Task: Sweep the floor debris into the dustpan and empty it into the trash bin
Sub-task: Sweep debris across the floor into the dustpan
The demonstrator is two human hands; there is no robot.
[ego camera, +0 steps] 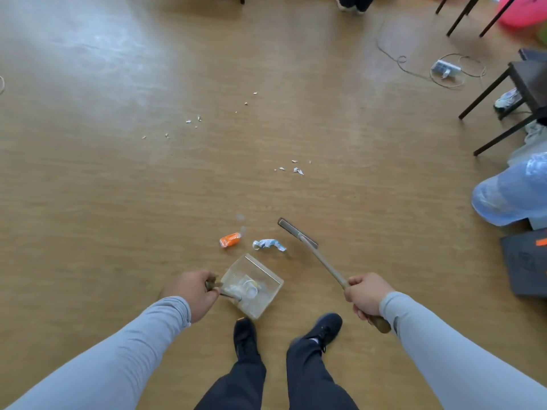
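My left hand [192, 292] grips the top of the dustpan's handle. The clear dustpan [268, 281] sits on the wooden floor just ahead of my feet and holds some pale scraps. My right hand [367, 297] grips the broom handle [324, 266]; the broom head [297, 233] rests on the floor to the right of the debris. An orange wrapper [230, 239] and a crumpled blue-white wrapper [268, 244] lie just beyond the dustpan's mouth. Small white paper bits lie farther off at the centre [296, 169] and at the upper left [194, 119].
A bin lined with a blue plastic bag [513, 192] stands at the right edge. Dark boxes [525, 263] lie below it. Black table legs [491, 96], a power strip with cables [445, 69] and a pink balloon [524, 10] sit at the upper right.
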